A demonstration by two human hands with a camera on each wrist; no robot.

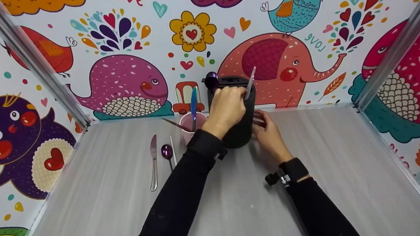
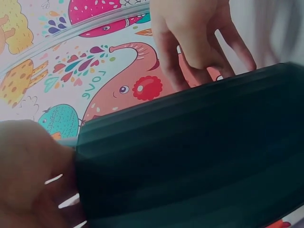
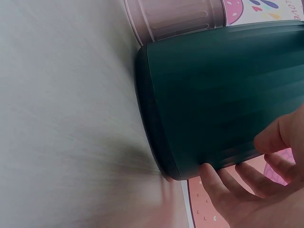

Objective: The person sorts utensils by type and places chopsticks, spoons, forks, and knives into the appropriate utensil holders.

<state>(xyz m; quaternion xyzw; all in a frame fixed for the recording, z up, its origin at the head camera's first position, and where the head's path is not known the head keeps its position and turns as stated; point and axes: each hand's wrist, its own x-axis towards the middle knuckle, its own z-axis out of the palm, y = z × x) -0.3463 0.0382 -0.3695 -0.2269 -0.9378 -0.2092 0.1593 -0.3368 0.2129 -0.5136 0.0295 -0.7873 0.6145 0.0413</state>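
A tall dark holder [image 1: 241,125] with a slotted top stands near the back wall, tilted in the head view; the wrist views show its ribbed dark green side [image 3: 213,95]. My left hand [image 1: 228,106] grips its top rim with curled fingers, fingertips hidden. A purple spoon [image 1: 211,79] and a pale, narrow translucent piece [image 1: 250,83] stick up there, either side of the hand. My right hand [image 1: 269,134] touches the holder's right side low down. In the right wrist view its loosely bent fingers [image 3: 216,187] rest along the edge, thumb near the front face.
Left of the holder stands a pink cup [image 1: 187,135] with a blue-bladed knife [image 1: 194,106] and a brown handle [image 1: 175,124] in it. On the grey table lie a silver knife [image 1: 154,163], a purple spoon [image 1: 167,152] and a thin white stick [image 1: 173,149]. Patterned walls enclose the table.
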